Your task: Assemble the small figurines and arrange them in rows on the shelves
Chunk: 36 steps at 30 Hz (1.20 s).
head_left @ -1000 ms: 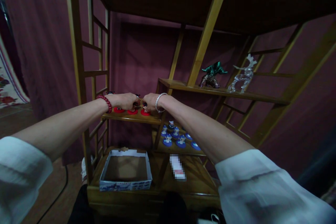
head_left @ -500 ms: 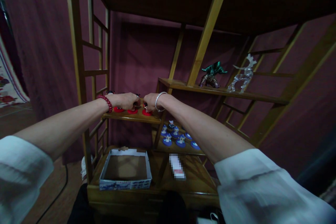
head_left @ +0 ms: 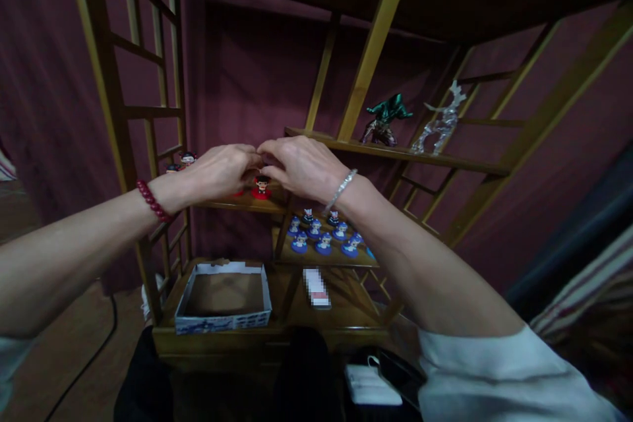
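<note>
1. Closest in view, the left hand (head_left: 215, 173), with a red bead bracelet (head_left: 153, 201) at the wrist, and the right hand (head_left: 301, 168), with a silver bangle (head_left: 341, 191), reach forward side by side. Their fingers curve inward and the fingertips meet. Neither hand looks fully clenched or open, and the fingers hide whatever lies beneath them, so I cannot tell whether either is grasping anything.
2. A small figurine on a red base (head_left: 262, 188) stands upright on a wooden shelf (head_left: 274, 206), just below the hands. The left hand partly hides something red beside it.
3. The shelf looks narrow. A stray brush of the fingers or wrist could tip the figurine over the edge and onto the blue-based figurines (head_left: 324, 244) crowded on the shelf below.
4. Lower down, an open cardboard box (head_left: 222, 324) sits beside a pixelated, unreadable packet (head_left: 316, 287).
5. Farthest right, a higher shelf holds a green-draped figure (head_left: 383, 120) and a clear glass deer (head_left: 440, 125).
</note>
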### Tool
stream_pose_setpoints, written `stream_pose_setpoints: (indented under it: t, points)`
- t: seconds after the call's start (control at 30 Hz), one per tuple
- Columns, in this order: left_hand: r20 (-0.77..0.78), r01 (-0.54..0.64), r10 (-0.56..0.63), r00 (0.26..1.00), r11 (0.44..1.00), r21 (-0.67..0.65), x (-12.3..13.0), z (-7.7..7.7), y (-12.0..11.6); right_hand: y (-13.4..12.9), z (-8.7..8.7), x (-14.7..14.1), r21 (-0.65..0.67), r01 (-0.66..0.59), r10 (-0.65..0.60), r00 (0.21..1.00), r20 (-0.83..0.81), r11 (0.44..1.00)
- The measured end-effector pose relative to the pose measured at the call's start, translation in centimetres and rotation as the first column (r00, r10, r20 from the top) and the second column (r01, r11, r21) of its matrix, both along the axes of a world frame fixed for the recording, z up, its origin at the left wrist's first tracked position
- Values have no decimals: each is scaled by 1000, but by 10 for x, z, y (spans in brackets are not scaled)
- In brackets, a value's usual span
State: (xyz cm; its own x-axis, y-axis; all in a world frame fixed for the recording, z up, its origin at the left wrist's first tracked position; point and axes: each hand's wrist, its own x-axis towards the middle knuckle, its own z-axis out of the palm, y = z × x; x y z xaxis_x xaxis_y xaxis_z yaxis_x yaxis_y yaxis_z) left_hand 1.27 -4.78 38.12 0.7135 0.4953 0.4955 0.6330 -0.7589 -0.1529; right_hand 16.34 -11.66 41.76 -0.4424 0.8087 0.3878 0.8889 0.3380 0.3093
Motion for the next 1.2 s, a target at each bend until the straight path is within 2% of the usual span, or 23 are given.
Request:
stream_pose_setpoints:
  t: [0.07, 0.13, 0.27, 0.37, 0.47, 0.57, 0.63, 0.73, 0.8, 0.9, 1.03, 1.2]
  points:
    - [68, 73, -74, 995, 997, 13, 6, -14, -14, -17, -4, 11, 48, -17, 20, 997, -70, 999]
    - [112, 188, -185, 976, 982, -20, 14, -35, -25, -31, -14, 25, 74, -12, 23, 988, -151, 997]
    - [102, 374, -361, 927, 909, -182, 35, -86, -40, -47, -54, 58, 54, 14, 3, 955, -297, 998]
    - [73, 378, -373, 925, 881, -284, 52, -120, -47, -53, -95, 83, -50, 16, -34, 931, -364, 999]
    - [67, 348, -346, 936, 874, -338, 72, -145, -54, -56, -134, 105, -192, 83, -151, 917, -369, 978]
    - [83, 356, -347, 934, 883, -306, 91, -167, -58, -59, -166, 126, -300, 173, -276, 896, -348, 938]
    - [105, 343, -327, 939, 902, -262, 103, -184, -59, -60, -185, 138, -317, 198, -315, 871, -376, 928]
    - [145, 307, -281, 949, 931, -199, 117, -208, -56, -59, -212, 153, -238, 163, -267, 810, -522, 958]
    - [165, 283, -256, 953, 943, -175, 124, -219, -55, -58, -226, 161, -168, 132, -208, 763, -612, 977]
    - [172, 252, -227, 959, 957, -143, 133, -222, -54, -53, -238, 168, -90, 130, -155, 686, -711, 987]
    - [180, 212, -189, 965, 971, -114, 143, -220, -54, -45, -240, 171, -40, 142, -118, 597, -794, 989]
    - [286, 211, -176, 942, 972, -99, 145, -232, -55, -40, -237, 168, 15, 105, -48, 573, -818, 994]
